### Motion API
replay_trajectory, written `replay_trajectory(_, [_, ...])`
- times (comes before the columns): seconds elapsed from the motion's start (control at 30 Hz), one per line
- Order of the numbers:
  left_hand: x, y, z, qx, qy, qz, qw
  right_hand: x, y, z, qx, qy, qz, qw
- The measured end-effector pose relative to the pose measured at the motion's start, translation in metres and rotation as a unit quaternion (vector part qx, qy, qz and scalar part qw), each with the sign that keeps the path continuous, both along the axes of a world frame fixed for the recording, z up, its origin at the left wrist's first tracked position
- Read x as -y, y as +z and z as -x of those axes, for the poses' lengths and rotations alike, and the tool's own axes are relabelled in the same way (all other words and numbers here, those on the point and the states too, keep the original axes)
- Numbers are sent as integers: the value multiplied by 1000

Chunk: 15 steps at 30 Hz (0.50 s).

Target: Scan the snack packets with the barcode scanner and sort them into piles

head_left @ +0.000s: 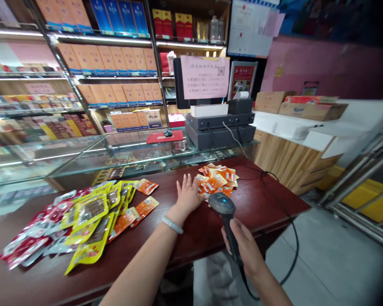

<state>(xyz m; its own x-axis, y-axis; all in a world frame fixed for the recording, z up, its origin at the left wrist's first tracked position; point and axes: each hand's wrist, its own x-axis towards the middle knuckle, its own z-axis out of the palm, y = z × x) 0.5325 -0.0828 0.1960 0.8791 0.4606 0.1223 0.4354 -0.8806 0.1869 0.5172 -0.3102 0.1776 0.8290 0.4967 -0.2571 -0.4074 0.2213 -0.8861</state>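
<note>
While your right hand (245,245) grips the scanner (223,207), your left hand (188,198) spreads wide.
Gripping its handle (230,233) likely leaves the head (221,202) free beside the orange packets (215,182).

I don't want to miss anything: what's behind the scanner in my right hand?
Just beyond the scanner, a heap of orange packets lies on the dark red table. Whatever the scanner directly covers cannot be seen.

Left hand (187,194): spread wide beside the heaped orange packets (215,182)
Right hand (245,244): wrapped around the handle of the scanner (222,204)
Desk (258,199): yellow packets (92,210) overlapping red packets (40,231)
Monitor (178,85): bears a pink sign (206,76)
</note>
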Motion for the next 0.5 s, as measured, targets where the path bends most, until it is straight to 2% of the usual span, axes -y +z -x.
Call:
replay_trajectory(0.17, [-61, -8, 63, -43, 109, 11, 993, -15, -6, 13, -25, 57, -1, 998])
replay_trajectory(0.27, [-88, -20, 90, -48, 138, 12, 989, -35, -6, 20, -3, 122, -11, 992])
replay_trajectory(0.37, [-107, -26, 105, -38, 148, 8, 988, -62, 0, 26, 23, 196, -32, 980])
replay_trajectory(0.5, [-127, -24, 110, 10, 162, -8, 987, -100, 9, 32, 30, 238, -46, 970])
